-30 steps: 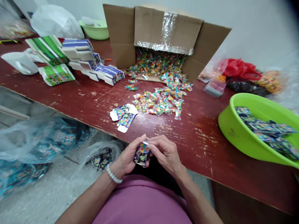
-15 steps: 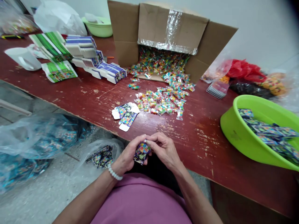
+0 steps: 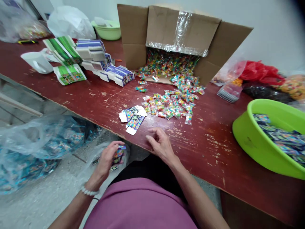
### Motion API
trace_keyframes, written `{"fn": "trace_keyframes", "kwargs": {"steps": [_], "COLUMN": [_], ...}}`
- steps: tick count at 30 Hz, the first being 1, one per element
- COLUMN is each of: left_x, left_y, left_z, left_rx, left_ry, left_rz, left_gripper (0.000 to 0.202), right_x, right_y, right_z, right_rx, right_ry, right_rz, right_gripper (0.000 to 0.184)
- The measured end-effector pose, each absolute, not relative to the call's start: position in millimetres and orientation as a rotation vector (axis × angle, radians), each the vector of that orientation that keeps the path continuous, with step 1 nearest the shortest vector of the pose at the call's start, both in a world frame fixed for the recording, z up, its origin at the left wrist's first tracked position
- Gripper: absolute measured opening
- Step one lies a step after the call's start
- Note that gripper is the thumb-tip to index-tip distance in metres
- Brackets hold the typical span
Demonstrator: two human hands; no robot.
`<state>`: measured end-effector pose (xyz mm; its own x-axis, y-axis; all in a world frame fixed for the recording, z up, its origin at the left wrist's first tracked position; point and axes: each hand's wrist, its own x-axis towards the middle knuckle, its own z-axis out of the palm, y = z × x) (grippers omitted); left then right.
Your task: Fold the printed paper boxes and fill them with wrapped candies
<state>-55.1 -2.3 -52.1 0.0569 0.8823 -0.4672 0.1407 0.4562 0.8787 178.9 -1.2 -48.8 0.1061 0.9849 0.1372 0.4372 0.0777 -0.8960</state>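
My left hand (image 3: 107, 160), with a white bead bracelet, is out past the table's front edge, fingers curled round a small printed box (image 3: 119, 153). It is over a clear plastic bag (image 3: 89, 170) on the floor side, and its palm hides part of the box. My right hand (image 3: 162, 144) is at the table edge, thumb and fingers apart, holding nothing. Flat, unfolded printed cartons (image 3: 134, 120) lie just beyond it on the left. Farther back spreads a heap of small wrapped candies (image 3: 170, 106) in clear wrappers.
A cardboard box (image 3: 181, 31) on its side spills candies onto the red table (image 3: 95, 108). Banded carton stacks (image 3: 119, 74) and a white mug (image 3: 37, 62) stand left. On the right is a green tub (image 3: 245, 140) of filled boxes. Large bags (image 3: 35, 136) lie on the floor.
My hands have separated. The left has carried the small box left and over the bag; the right has let go of the box and opened near the table edge. The view shifted slightly.
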Motion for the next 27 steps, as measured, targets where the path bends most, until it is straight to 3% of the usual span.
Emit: {"fn": "trace_keyframes", "kwargs": {"steps": [5, 13, 21, 24, 27], "left_x": [-100.3, -28.7, -29.9, -22.1, -8.8], "left_y": [2.0, 18.8, 28.2, 18.5, 1.9], "left_z": [-65.1, -56.8, -62.0, -55.9, -56.4], "left_rx": [1.417, 1.28, 1.156, 0.943, 0.859], "left_ry": [1.748, 1.54, 1.427, 1.316, 1.178], "left_rz": [0.553, 0.872, 0.889, 0.943, 0.971], "left_gripper": [0.051, 0.047, 0.046, 0.045, 0.04], "right_x": [174.8, 148.8, 155.4, 162.7, 177.8], "right_y": [62.5, 91.2, 76.6, 63.0, 43.1], "right_z": [-52.2, -50.2, -60.5, -64.2, -65.0], "right_rx": [-1.516, -1.905, -1.735, -1.572, -1.586], "right_ry": [-1.621, -1.859, -1.755, -1.63, -1.332], "right_rz": [0.548, 0.542, 0.546, 0.621, 0.93], "right_gripper": [0.021, 0.048, 0.034, 0.031, 0.039]}}
